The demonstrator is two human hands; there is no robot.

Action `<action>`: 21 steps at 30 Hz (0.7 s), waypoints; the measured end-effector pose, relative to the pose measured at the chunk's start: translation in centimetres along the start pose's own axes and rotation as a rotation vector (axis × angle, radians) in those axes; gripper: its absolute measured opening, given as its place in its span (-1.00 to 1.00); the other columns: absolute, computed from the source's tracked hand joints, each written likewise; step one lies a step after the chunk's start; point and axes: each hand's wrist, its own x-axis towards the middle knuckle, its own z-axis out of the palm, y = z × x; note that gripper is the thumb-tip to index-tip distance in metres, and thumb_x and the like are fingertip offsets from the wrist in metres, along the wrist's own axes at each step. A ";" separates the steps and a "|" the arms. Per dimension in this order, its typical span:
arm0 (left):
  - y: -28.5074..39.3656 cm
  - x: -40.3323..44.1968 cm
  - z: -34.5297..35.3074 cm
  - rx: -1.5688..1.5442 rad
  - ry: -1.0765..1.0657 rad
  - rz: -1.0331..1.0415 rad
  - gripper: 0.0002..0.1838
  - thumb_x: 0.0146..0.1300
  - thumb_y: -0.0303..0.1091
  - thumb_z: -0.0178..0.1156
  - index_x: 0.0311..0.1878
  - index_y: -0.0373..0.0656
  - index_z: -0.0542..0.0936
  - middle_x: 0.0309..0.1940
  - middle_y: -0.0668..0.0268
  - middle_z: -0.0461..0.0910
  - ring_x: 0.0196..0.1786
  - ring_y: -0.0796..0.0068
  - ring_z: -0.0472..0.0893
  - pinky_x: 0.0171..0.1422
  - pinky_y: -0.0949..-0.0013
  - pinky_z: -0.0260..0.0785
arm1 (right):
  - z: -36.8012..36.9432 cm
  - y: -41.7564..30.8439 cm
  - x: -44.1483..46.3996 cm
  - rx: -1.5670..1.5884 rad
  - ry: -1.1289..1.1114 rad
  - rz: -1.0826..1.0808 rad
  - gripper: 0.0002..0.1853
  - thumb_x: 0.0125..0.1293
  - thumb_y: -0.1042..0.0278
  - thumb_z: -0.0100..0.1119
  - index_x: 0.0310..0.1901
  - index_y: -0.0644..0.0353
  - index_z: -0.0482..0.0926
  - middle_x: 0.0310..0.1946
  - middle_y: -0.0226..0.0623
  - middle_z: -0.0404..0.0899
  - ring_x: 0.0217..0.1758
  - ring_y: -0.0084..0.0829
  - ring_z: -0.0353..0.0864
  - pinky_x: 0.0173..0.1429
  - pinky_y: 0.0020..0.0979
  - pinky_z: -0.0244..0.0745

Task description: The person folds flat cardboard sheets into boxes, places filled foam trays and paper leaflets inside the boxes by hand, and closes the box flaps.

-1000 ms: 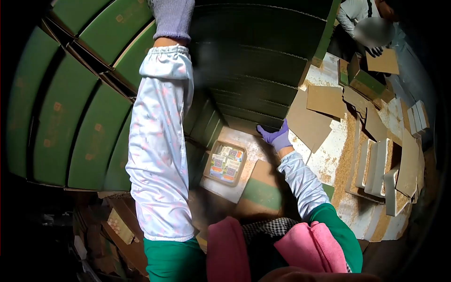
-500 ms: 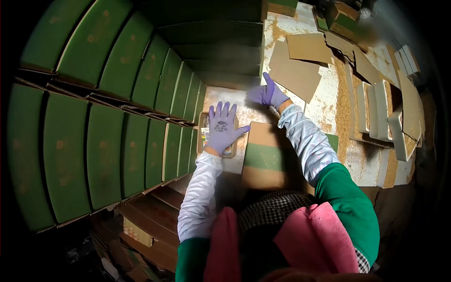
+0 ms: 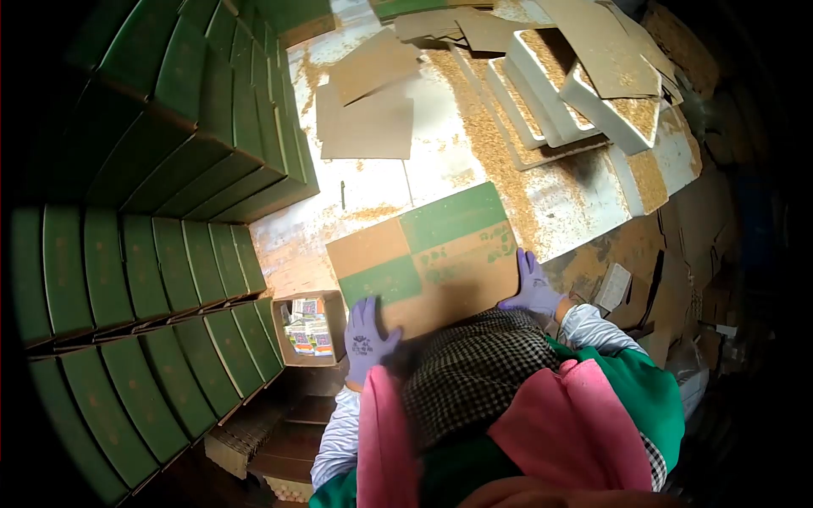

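Observation:
A cardboard box with green printed panels lies in front of my body, its near edge close to my checked apron. My left hand, in a purple glove, rests at the box's left end with the fingers stretched out and the thumb apart. At the right end, my gloved right hand lies against the near corner, thumb spread from the fingers. The box sits between both hands. Left of my left hand is a small open carton holding printed packets.
Stacked green boxes form a wall on the left. Loose cardboard sheets lie on the white work surface, which has scattered tan grains. White foam trays filled with grains stand at the upper right.
My view has shifted. Both hands have moved back toward my body, the left from over the small carton and the right from the far side, to the two ends of the green-printed box.

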 end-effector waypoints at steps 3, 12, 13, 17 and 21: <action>2.0 -1.9 4.7 0.360 -0.280 -0.369 0.42 -0.36 0.11 0.63 0.53 -0.15 -0.04 0.50 -0.12 -0.05 0.52 -0.26 -0.02 0.57 -0.16 -0.09 | 4.3 4.0 -0.2 -0.161 0.314 -0.281 0.27 -0.07 -0.24 0.45 0.51 0.34 -0.04 0.41 0.25 0.08 0.45 0.18 0.11 0.50 -0.01 0.09; 3.3 -1.7 7.3 0.015 -0.024 -0.451 0.50 -0.38 -0.06 0.67 0.56 -0.23 -0.15 0.52 -0.27 -0.14 0.56 -0.26 -0.06 0.54 0.09 0.10 | -1.3 7.9 0.0 0.137 0.201 -0.375 0.15 -0.09 -0.03 0.55 0.44 0.44 0.13 0.35 0.15 0.26 0.43 0.03 0.27 0.48 -0.18 0.21; 4.3 -1.8 8.0 0.065 0.011 -0.459 0.48 -0.39 -0.05 0.66 0.55 -0.28 -0.12 0.51 -0.26 -0.07 0.53 -0.22 0.06 0.48 0.12 0.23 | -1.7 8.5 0.1 0.172 0.213 -0.395 0.15 -0.08 0.00 0.55 0.44 0.44 0.11 0.36 0.17 0.25 0.44 0.04 0.25 0.50 -0.18 0.18; 8.6 -1.4 10.0 0.190 -0.244 -0.527 0.45 -0.15 0.35 0.43 0.56 -0.31 -0.22 0.51 -0.34 -0.10 0.46 -0.24 0.23 0.31 0.08 0.40 | -6.9 11.5 2.3 0.256 0.096 -0.385 0.26 -0.01 -0.24 0.46 0.49 0.45 -0.03 0.49 0.20 0.03 0.57 0.09 0.00 0.60 -0.11 -0.04; 12.3 -2.3 3.7 0.103 -0.157 -0.455 0.27 0.00 0.33 0.36 0.52 -0.41 -0.01 0.49 -0.38 -0.07 0.42 -0.23 0.31 0.31 0.10 0.38 | -9.3 11.3 0.7 0.282 0.201 -0.417 0.14 0.02 -0.19 0.45 0.47 0.37 0.09 0.44 0.15 0.16 0.52 0.06 0.11 0.57 -0.10 0.02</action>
